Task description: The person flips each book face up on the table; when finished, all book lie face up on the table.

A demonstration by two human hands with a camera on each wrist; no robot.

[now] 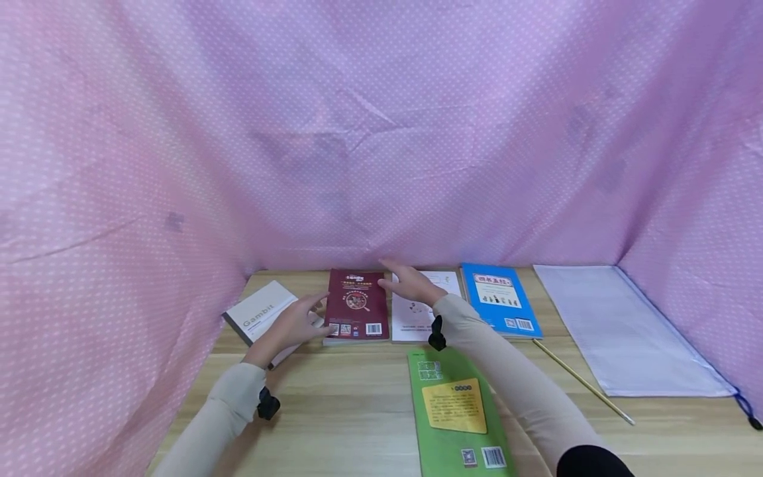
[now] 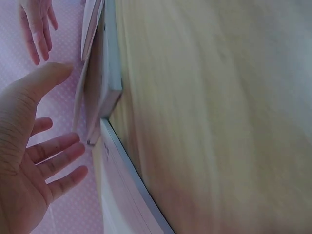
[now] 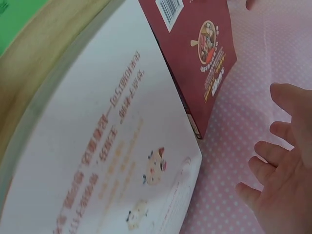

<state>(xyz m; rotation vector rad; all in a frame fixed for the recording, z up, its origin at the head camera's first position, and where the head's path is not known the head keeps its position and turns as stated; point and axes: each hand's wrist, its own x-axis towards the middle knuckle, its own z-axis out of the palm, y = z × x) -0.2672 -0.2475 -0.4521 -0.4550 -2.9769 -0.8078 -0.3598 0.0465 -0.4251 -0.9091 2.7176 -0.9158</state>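
A maroon book [image 1: 356,301] lies flat at the back of the table, between my two hands. My left hand [image 1: 295,326] is at its left side, thumb and fingers spread apart with nothing held, as the left wrist view also shows. Under and beside that hand lies a white and grey book marked Gambit [image 1: 262,311]. My right hand [image 1: 412,283] hovers at the maroon book's right edge, over a white book [image 1: 411,324], its fingers loosely extended and holding nothing. In the right wrist view the white book [image 3: 97,126] and the maroon book [image 3: 195,53] lie side by side.
A blue book [image 1: 501,299] lies right of the white one. Nearer me is a green book [image 1: 459,414], partly under my right forearm. A thin golden stick [image 1: 584,382] and a white drawstring bag [image 1: 632,331] lie at the right. Pink dotted cloth [image 1: 381,132] walls the table's back and sides.
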